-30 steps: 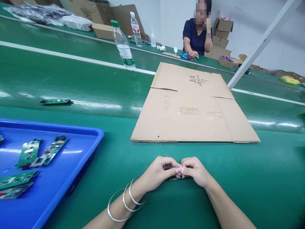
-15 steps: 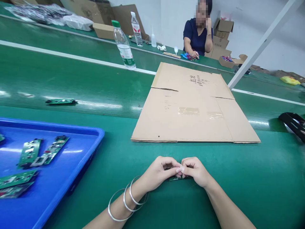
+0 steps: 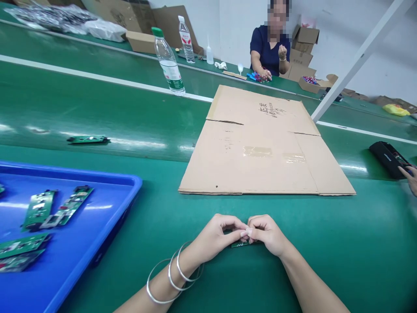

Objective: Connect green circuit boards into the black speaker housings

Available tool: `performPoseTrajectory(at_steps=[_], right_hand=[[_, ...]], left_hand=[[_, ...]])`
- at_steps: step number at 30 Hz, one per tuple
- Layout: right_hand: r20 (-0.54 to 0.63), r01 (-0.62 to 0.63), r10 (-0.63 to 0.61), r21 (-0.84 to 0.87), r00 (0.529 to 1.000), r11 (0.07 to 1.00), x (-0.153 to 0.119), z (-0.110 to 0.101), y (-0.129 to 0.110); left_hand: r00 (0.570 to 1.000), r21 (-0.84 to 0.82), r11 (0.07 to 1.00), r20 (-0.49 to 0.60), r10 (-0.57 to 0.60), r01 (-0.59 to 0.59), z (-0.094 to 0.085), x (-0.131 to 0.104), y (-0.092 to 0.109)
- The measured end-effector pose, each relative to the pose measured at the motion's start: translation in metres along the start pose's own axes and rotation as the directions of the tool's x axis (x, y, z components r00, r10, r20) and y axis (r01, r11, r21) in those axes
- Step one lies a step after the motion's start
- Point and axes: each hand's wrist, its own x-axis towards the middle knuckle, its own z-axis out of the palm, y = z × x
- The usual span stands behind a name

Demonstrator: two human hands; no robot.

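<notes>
My left hand [image 3: 224, 234], with several silver bangles on its wrist, is closed in a pinch at the centre front. Its fingertips meet those of my right hand [image 3: 269, 234], which is curled shut. Between and just beneath the fingers shows a small green circuit board [image 3: 239, 244]; both hands are closed on it. Its top edge and middle are hidden by my fingers, so any small part pinched there cannot be made out. The board is close to the green tabletop [image 3: 208, 287].
A blue tray [image 3: 107, 178] at left holds several circuit boards [image 3: 39, 208]. Another board [image 3: 87, 139] lies on the green belt [image 3: 130, 113]. Ahead are flattened cardboard [image 3: 260, 174] and a water bottle [image 3: 171, 71]. At right, a hand [image 3: 411, 176] touches a black device [image 3: 387, 158]. Someone [image 3: 267, 48] sits opposite.
My hands stay almost still. The board on the belt has shifted slightly right. At right, the black device has moved left and been turned. The person opposite has lowered a hand from the head.
</notes>
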Motion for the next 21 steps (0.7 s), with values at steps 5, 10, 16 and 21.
performPoseTrajectory(at_steps=[5, 10, 16, 21], right_hand=[[-0.001, 0.008, -0.008, -0.020, 1.000, 1.000, -0.0004, 0.0006, 0.0009], [-0.001, 0.009, -0.009, -0.017, 1.000, 1.000, 0.0000, 0.0007, 0.0006], [0.030, -0.010, 0.008, 0.041, 1.000, 0.999, 0.0009, -0.0009, -0.0009], [0.024, -0.008, 0.007, 0.042, 1.000, 0.999, 0.0005, -0.0008, -0.0006]], left_hand=[[1.000, -0.032, 0.999, 0.004, -0.016, 0.017, 0.0002, -0.0005, -0.0021], [0.999, -0.082, 0.996, 0.001, -0.043, 0.043, 0.0007, -0.0011, -0.0015], [0.997, -0.145, 0.987, 0.037, -0.067, 0.072, 0.0006, -0.0022, 0.0015], [0.997, -0.132, 0.989, 0.027, -0.068, 0.071, 0.0004, -0.0016, 0.0007]])
